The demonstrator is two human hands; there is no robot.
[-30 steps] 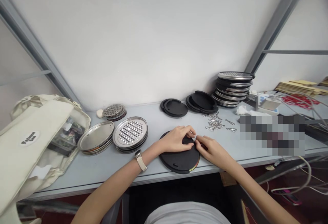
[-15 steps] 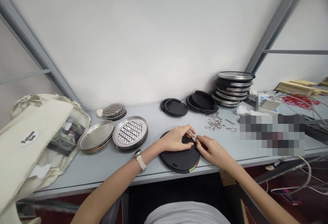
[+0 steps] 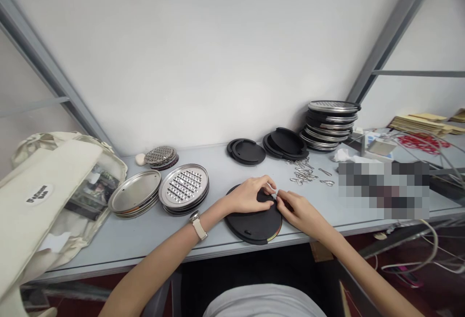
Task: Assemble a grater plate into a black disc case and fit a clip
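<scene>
A round black disc (image 3: 254, 225) with a coloured strip at its lower right edge lies near the table's front edge. My left hand (image 3: 252, 195) rests over its upper part, thumb and fingers bent around a small metal piece (image 3: 273, 195). From the right, my right hand (image 3: 295, 210) pinches at the same piece with its fingertips, by the disc's upper right edge. The piece is too small to make out clearly; the fingers partly hide it. Loose metal clips (image 3: 303, 174) lie just beyond my right hand.
Grater discs (image 3: 184, 186) and plain metal discs (image 3: 134, 193) are stacked at the left, beside a cream bag (image 3: 47, 201). Black lids (image 3: 249, 152) and a tall disc stack (image 3: 329, 126) stand along the wall. Red cords (image 3: 423, 143) lie far right.
The view has shifted very slightly. Both hands keep nearly the same place at the disc's upper right edge, with only small finger movement.
</scene>
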